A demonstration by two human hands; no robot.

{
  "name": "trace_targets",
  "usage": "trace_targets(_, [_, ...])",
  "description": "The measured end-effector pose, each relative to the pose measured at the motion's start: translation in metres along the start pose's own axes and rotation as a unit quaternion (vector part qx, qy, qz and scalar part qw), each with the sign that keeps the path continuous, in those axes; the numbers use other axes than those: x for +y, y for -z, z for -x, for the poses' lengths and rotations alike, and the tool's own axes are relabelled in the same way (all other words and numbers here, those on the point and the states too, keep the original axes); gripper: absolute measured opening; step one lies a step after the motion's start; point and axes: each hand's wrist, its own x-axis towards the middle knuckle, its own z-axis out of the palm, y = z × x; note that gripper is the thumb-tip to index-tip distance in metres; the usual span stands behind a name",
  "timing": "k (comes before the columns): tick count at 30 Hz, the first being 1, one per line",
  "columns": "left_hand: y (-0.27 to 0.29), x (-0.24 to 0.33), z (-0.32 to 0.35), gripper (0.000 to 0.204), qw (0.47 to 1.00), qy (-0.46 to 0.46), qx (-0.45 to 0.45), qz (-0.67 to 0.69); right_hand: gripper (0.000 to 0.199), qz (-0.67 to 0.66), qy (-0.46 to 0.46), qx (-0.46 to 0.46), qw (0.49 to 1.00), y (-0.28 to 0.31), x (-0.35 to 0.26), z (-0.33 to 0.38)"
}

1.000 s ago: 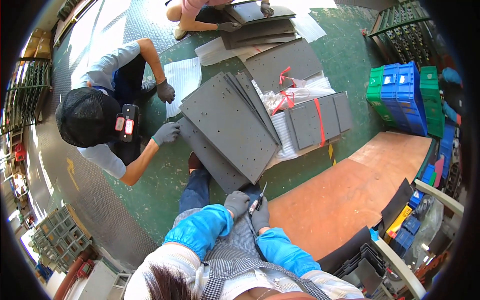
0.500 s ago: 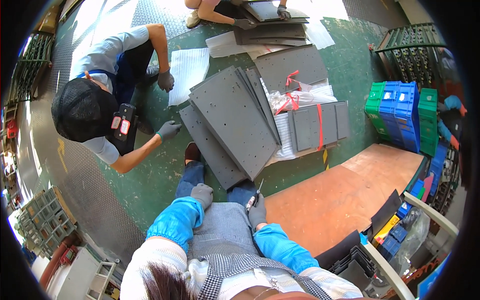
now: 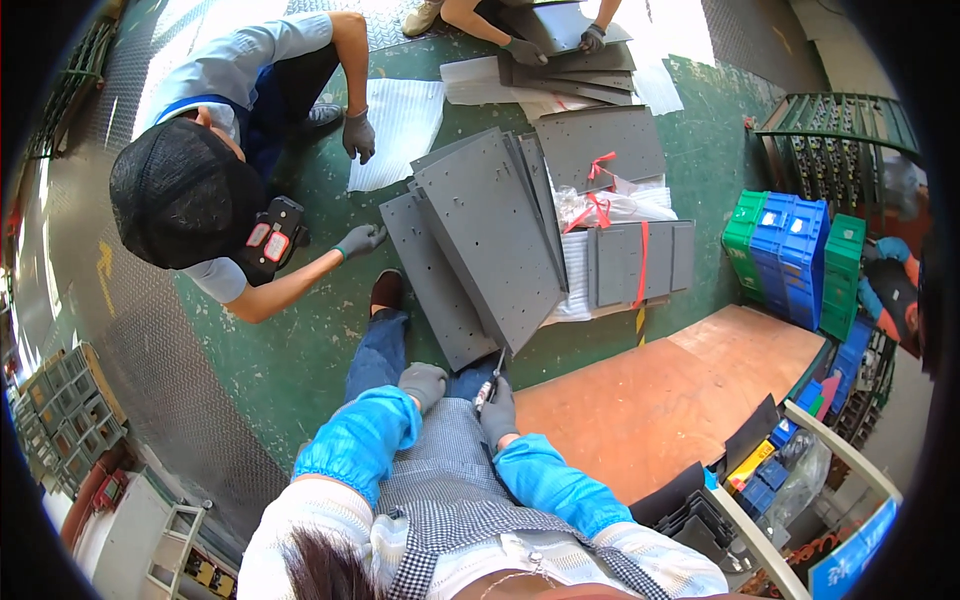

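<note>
Green floor (image 3: 285,360) spreads ahead of the left hand (image 3: 423,385) and right hand (image 3: 498,415); carries the layout, presumably because the pieces are so broad

Plywood board (image 3: 640,410) lies just right of the right hand, near the panels but apart from them

Fanned grey panels (image 3: 490,225) straight ahead, nearest corner just beyond the right hand; overlapped askew, which likely leaves the edges easy to reach

Blue crate (image 3: 785,255) well off to the right hand's right, between green crates (image 3: 845,275), perhaps grouped to save floor

Ribbon-tied panels (image 3: 608,265) ahead and rightward of the right hand; red ribbon (image 3: 642,265) seems to bind them, white padding below probably spares their faces

White foam sheet (image 3: 400,125) far ahead of the left hand, lying flat

Co-worker's near hand (image 3: 362,240) ahead-left of the left hand, by the panels' edge; touching or not, I can't tell

Left hand rests by the thigh, fingers curled; can't tell if anything is inside

Right hand clamped on a slim tool (image 3: 486,393), thin end pointing forward, presumably to keep it off the body; tip near the panel corner, contact unclear
</note>
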Motion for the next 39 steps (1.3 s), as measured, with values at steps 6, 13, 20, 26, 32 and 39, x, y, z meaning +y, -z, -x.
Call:
trace_targets(6, [0.029,-0.068,0.019,0.027,0.995,0.037,0.042,-0.079,0.059,0.053,0.015,-0.015,0.998,-0.022,-0.024,0.014])
trace_targets(13, [0.05,-0.079,0.015,0.025,0.991,0.08,0.06,-0.091,0.062,0.067,0.001,-0.048,0.997,-0.016,-0.031,0.012])
trace_targets(20, [0.035,-0.014,-0.017,0.027,0.995,0.047,0.039,-0.073,0.061,0.009,-0.029,-0.035,0.999,0.007,-0.001,0.005])
trace_targets(26, [0.019,0.052,-0.033,0.029,0.998,0.004,0.012,-0.06,0.063,-0.099,-0.046,-0.02,0.994,0.026,0.012,0.0])
trace_targets(32, [0.01,0.072,-0.037,0.03,0.997,-0.013,-0.013,-0.075,0.061,-0.102,-0.05,-0.024,0.993,0.041,0.014,0.004])
trace_targets(39, [0.017,0.056,-0.036,0.031,0.991,0.063,-0.064,-0.1,0.063,-0.225,-0.06,-0.034,0.972,0.036,0.039,-0.012])
